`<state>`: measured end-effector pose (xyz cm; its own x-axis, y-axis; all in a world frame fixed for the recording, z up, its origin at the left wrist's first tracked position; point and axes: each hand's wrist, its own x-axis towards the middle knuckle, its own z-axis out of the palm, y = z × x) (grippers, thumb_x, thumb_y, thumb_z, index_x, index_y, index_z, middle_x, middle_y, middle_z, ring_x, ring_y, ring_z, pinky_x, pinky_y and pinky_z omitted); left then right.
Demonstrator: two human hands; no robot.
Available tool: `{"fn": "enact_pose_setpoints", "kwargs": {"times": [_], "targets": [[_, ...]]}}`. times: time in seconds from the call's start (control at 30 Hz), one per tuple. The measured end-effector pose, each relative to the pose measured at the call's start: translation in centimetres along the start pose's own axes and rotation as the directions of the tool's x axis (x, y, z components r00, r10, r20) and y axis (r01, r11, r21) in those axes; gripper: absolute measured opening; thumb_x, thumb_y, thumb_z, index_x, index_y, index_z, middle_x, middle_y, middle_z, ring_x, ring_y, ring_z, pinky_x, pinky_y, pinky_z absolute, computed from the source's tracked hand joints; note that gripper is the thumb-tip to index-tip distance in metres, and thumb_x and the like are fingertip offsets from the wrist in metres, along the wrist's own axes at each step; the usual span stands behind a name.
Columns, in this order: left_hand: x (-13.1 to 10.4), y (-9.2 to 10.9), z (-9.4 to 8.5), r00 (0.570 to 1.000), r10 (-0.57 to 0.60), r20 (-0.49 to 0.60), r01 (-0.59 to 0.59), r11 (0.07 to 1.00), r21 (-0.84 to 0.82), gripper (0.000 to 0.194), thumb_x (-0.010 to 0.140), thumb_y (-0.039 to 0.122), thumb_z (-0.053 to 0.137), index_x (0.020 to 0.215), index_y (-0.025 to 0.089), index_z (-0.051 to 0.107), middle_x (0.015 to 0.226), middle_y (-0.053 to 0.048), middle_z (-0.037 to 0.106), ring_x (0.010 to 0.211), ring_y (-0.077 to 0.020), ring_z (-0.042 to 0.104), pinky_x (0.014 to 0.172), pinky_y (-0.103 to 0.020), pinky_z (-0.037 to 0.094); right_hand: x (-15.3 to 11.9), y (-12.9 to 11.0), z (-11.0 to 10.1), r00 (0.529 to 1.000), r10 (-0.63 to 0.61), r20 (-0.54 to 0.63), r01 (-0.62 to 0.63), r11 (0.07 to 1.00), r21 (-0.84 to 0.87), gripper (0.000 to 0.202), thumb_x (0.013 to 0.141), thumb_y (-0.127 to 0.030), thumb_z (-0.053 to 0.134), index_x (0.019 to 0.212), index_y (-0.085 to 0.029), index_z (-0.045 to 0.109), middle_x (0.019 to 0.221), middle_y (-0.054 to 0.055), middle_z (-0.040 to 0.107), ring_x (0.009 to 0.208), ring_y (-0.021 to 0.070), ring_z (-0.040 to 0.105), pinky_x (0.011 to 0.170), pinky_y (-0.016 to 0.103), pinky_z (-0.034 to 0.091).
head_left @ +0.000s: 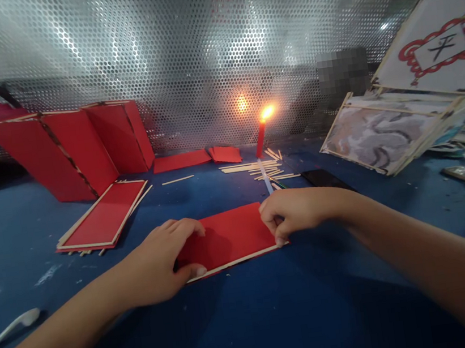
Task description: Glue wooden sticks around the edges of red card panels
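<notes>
A red card (234, 232) lies flat on the blue table, with a thin wooden stick (238, 262) along its near edge. My left hand (170, 256) rests over the card's left end, fingers apart, its thumb pressing on the stick's left end. At the right end, my right hand (285, 215) has its fingers curled together over the card, fingertips at the stick's right end. Whether those fingers pinch anything else is hidden. Behind the card a red candle (261, 139) burns upright, beside a pile of loose wooden sticks (242, 167).
Red folded panels (79, 148) stand at the left, a stick-framed red card (103, 216) before them. A white spoon (15, 328) lies front left. Red pieces (181, 160) lie at the back. Painted panels (385, 131) and a dark flat object (325, 180) are right.
</notes>
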<state>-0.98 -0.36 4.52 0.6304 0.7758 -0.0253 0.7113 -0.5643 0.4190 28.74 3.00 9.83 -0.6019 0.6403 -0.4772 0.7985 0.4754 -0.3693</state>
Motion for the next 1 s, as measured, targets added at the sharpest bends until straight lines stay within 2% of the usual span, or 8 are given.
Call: {"fn": "enact_pose_setpoints", "kwargs": {"times": [0.5,0.63,0.87,1.0], "targets": [[-0.2,0.5,-0.2,1.000,-0.006,0.018,0.005,1.000,0.015,0.043,0.090,0.035,0.056,0.131,0.023,0.049,0.137,-0.011,0.057,0.123,-0.0325,0.053,0.104,-0.051,0.044,0.3,-0.3,0.1,0.997,0.077,0.012,-0.077,0.997,-0.005,0.023,0.071,-0.008,0.073,0.056,-0.018,0.058,0.068,0.000,0.067,0.071,0.0160,0.063,0.062,0.027,0.040],[-0.1,0.5,-0.3,0.999,-0.014,0.030,0.013,1.000,0.012,0.042,0.090,0.036,0.057,0.129,0.024,0.049,0.135,-0.010,0.057,0.121,-0.0324,0.053,0.102,-0.051,0.044,0.2,0.0,0.2,0.999,0.045,0.008,-0.045,0.999,0.007,0.021,0.072,-0.011,0.073,0.057,-0.017,0.060,0.068,0.000,0.066,0.074,0.0168,0.063,0.064,0.027,0.041],[-0.2,0.5,-0.2,1.000,-0.005,0.019,0.005,1.000,-0.007,0.041,0.090,0.034,0.056,0.129,0.024,0.048,0.136,-0.010,0.057,0.121,-0.0318,0.054,0.102,-0.051,0.046,0.0,0.8,0.1,0.996,-0.089,0.016,0.088,0.996,0.024,0.022,0.077,-0.015,0.068,0.060,-0.018,0.055,0.070,-0.001,0.061,0.073,0.0153,0.058,0.066,0.027,0.040],[-0.1,0.6,-0.2,1.000,0.001,0.004,-0.001,1.000,-0.006,0.041,0.089,0.033,0.057,0.128,0.024,0.049,0.137,-0.010,0.057,0.122,-0.0320,0.054,0.103,-0.050,0.045,-0.1,0.4,0.2,0.997,-0.078,0.001,0.078,0.997,-0.007,0.024,0.080,-0.016,0.065,0.061,-0.019,0.051,0.071,0.000,0.060,0.073,0.0156,0.057,0.066,0.027,0.039]]}}
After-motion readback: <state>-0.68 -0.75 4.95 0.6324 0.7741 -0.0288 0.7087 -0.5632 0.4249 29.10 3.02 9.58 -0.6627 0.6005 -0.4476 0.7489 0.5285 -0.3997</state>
